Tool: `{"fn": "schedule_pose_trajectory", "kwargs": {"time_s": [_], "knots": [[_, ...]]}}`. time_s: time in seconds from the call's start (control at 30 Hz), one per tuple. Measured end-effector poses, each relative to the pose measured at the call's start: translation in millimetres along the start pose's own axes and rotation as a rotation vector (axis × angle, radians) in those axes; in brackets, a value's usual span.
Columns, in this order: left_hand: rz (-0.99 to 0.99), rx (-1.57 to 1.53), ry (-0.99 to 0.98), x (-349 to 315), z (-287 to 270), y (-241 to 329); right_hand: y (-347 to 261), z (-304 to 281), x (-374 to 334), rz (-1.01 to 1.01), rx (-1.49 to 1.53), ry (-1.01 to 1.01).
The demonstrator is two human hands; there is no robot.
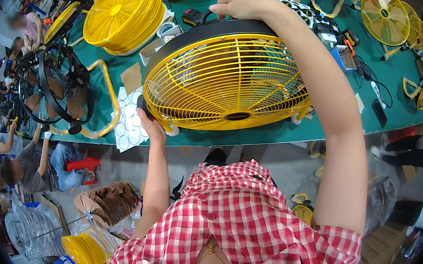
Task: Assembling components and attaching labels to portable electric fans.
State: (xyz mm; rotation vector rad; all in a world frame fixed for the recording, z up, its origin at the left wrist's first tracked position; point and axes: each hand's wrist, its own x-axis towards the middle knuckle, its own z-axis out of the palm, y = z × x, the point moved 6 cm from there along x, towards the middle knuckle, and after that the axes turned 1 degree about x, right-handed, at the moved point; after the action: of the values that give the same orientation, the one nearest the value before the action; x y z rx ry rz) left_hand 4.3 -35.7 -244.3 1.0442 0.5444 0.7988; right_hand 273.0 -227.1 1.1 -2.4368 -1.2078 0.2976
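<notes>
In front of me a large fan with a yellow wire grille and a black drum housing stands on the green table, its grille facing me. My right hand reaches over the top, its fingers curled at the black handle. At the lower left side of the fan, my left hand grips the rim by a black knob, the thumb up and the other fingers partly hidden. Under the fan, parts of a yellow tube stand with white end caps show. A sheet of round white stickers lies beside my left hand.
Left of the fan are a stack of yellow grilles, a black fan without its grille and a bent yellow tube stand. A phone-like black object, cables and yellow fans lie right. Co-workers sit along the left.
</notes>
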Motion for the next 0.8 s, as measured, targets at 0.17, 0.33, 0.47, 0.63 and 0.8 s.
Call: {"fn": "schedule_pose_trajectory", "kwargs": {"time_s": [0.17, 0.33, 0.47, 0.63, 0.8], "knots": [[-0.022, -0.005, 0.011, 3, -4, -5, 2, 4, 4, -0.023, 0.015, -0.027], [-0.029, 0.027, 0.036, 3, -3, -6, 2, 3, 3, -0.032, 0.040, -0.004], [-0.012, 0.045, 0.043, 1, -1, -2, 0, 1, 2, -0.042, 0.028, 0.006], [0.001, -0.002, 0.043, 5, -5, -6, 8, 5, 7, -0.059, 0.092, -0.002], [-0.085, -0.053, -0.010, 8, -6, -11, 5, 5, 12, -0.258, 0.046, -0.076]]}}
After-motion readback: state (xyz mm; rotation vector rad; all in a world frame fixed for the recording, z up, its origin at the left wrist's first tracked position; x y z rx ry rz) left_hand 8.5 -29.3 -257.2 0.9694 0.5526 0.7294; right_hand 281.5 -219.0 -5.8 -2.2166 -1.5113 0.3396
